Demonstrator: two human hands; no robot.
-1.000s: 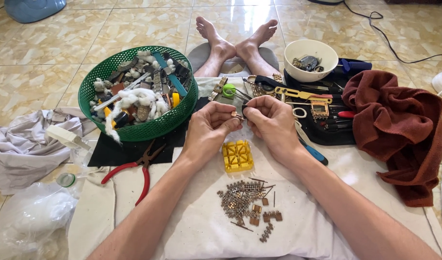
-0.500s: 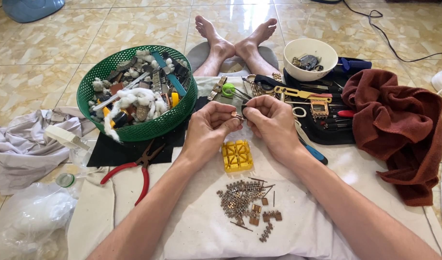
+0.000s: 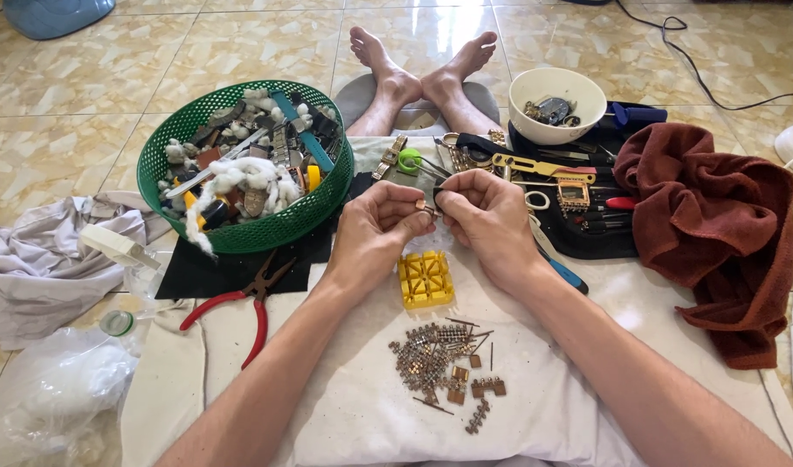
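My left hand [image 3: 377, 227] and my right hand [image 3: 492, 220] meet above a white cloth [image 3: 362, 415], fingertips pinched together on a small metal watch-band link [image 3: 428, 207]. The part is mostly hidden by my fingers. Just below my hands sits a yellow slotted holder block [image 3: 426, 279]. Nearer to me on the cloth lies a pile of small bronze links and pins [image 3: 444, 363]. My bare feet [image 3: 422, 65] stretch out on the tiled floor beyond.
A green basket [image 3: 241, 164] full of watch parts and cotton stands at the left, red-handled pliers [image 3: 241, 303] below it. A white bowl [image 3: 556, 104] and a black tool roll [image 3: 578, 199] lie at the right beside a maroon towel [image 3: 716, 225]. Grey cloth [image 3: 42, 268] lies far left.
Both hands have stayed pinched together over the yellow block with only slight finger movement. Nothing else has shifted.
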